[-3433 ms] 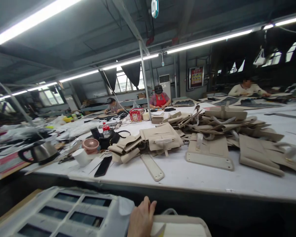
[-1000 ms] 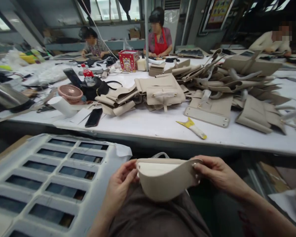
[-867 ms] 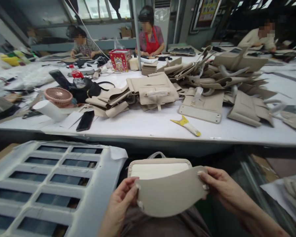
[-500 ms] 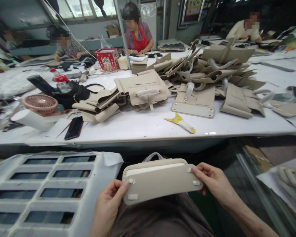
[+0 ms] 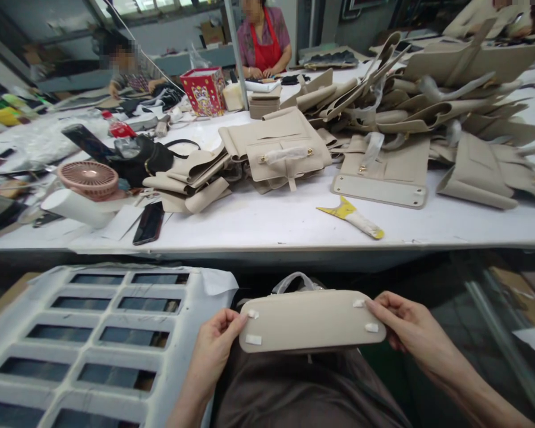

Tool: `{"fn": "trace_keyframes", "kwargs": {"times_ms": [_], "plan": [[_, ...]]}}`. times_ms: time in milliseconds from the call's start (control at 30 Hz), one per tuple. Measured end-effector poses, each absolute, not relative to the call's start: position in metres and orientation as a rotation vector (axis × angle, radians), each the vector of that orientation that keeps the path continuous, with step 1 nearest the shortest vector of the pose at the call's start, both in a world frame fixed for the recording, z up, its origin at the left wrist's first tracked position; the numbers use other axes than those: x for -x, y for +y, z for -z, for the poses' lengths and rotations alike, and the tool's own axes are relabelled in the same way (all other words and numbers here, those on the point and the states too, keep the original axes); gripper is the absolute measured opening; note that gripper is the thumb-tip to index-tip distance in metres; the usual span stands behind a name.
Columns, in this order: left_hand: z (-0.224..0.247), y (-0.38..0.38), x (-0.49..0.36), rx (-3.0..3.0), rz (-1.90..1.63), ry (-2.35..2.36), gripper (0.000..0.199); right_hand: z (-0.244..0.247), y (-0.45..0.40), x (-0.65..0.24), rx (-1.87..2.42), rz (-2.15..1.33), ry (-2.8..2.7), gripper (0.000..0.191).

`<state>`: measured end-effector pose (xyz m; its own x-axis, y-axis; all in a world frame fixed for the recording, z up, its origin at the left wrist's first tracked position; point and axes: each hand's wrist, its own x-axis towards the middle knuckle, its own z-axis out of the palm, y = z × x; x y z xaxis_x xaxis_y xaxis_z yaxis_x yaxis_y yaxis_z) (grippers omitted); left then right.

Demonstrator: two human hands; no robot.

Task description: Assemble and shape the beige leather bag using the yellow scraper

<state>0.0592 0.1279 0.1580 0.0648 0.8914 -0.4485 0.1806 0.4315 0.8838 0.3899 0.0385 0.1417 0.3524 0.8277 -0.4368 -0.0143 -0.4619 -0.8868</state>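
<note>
A beige handbag base panel [image 5: 312, 324], long with rounded corners, lies over my lap with its flat face toward me. White bits of wrapping or tape sit near its corners. My left hand [image 5: 220, 342] pinches the panel's left end, thumb on the near face. At the other end my right hand [image 5: 399, 321] grips the upper right corner between thumb and fingers. Behind the panel rises a wrapped handle [image 5: 296, 280]; most of the bag body below it is hidden.
Beige bag pieces [image 5: 289, 145] pile up on the white worktable [image 5: 258, 229]. Near its front edge lie a yellow tool [image 5: 354, 218] and a phone [image 5: 148, 223]. A pink fan [image 5: 88, 178] stands left. A slotted white plastic rack [image 5: 89, 351] is beside my left arm. Several people sit across the table.
The panel has turned more level and now covers the pale strip that showed along its top edge. Both hands keep their hold on its ends. The camera view has shifted.
</note>
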Motion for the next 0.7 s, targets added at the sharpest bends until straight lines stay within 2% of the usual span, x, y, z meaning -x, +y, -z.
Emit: {"fn": "trace_keyframes", "kwargs": {"times_ms": [367,700], "plan": [[-0.1539,0.1312,-0.0592,-0.964,-0.736,1.409,0.046,-0.1382,0.0401,-0.3878,1.758,-1.233,-0.584,0.063],[-0.155,0.1329,-0.0605,-0.955,-0.622,1.5,0.055,-0.1401,0.0429,-0.3844,1.683,-1.24,-0.547,0.057]]}}
